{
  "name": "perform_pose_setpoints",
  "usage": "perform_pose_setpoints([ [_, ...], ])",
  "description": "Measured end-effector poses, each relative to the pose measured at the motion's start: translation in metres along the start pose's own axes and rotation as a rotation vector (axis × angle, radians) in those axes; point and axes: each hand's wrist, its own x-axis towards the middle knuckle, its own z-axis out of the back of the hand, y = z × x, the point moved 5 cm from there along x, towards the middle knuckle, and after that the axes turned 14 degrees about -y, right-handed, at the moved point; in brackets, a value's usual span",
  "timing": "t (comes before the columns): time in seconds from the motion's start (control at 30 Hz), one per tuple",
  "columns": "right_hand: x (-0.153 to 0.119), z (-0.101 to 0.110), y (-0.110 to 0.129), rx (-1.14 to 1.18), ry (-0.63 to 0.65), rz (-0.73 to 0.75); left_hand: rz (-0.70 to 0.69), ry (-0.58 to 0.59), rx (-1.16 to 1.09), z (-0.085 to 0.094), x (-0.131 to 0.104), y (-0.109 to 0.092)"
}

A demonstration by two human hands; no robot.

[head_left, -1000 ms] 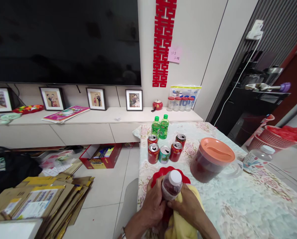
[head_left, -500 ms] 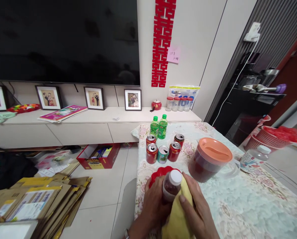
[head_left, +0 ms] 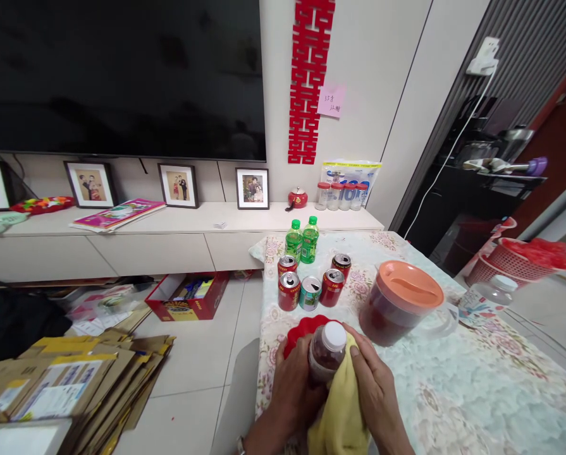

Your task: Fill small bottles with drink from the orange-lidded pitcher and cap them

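Observation:
A dark bottle with a white cap stands upright in my left hand, whose fingers are wrapped round its side. On the bottle's right side, my right hand presses a yellow cloth against it, and the cloth hangs down between both hands. Behind the bottle, a red scalloped dish is partly hidden by the bottle and my left hand. Several opened cans stand beyond the dish, with two green-capped bottles behind them.
Right of my hands stands a pitcher with an orange lid and dark liquid. A clear jar is farther right on the flowered tablecloth. A red box and flattened cardboard lie on the floor at left.
My right hand has shifted slightly over the cloth, its thumb higher up, and more of the cloth shows below. The bottle remains in my left hand.

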Motion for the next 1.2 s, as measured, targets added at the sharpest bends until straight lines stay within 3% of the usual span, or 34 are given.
perform_pose_setpoints([
  [0.27,-0.003,-0.014,-0.028,-0.070,0.161,0.020,-0.018,-0.027,-0.016,-0.003,0.000,0.008],
  [0.43,0.002,-0.023,-0.031,-0.143,0.131,0.061,-0.013,-0.032,0.030,-0.003,-0.001,0.011],
  [0.57,0.001,-0.019,-0.021,-0.131,0.074,0.069,-0.019,-0.024,0.041,-0.003,-0.001,0.010],
  [0.8,-0.009,0.010,0.017,-0.050,-0.085,0.056,0.001,-0.074,0.074,-0.002,0.000,0.002],
  [0.93,-0.009,0.007,0.033,-0.009,-0.104,0.064,0.015,-0.042,0.113,-0.003,0.000,0.002],
  [1.2,0.002,-0.007,0.010,0.032,-0.049,-0.074,-0.040,-0.061,0.083,-0.004,-0.001,0.006],
])
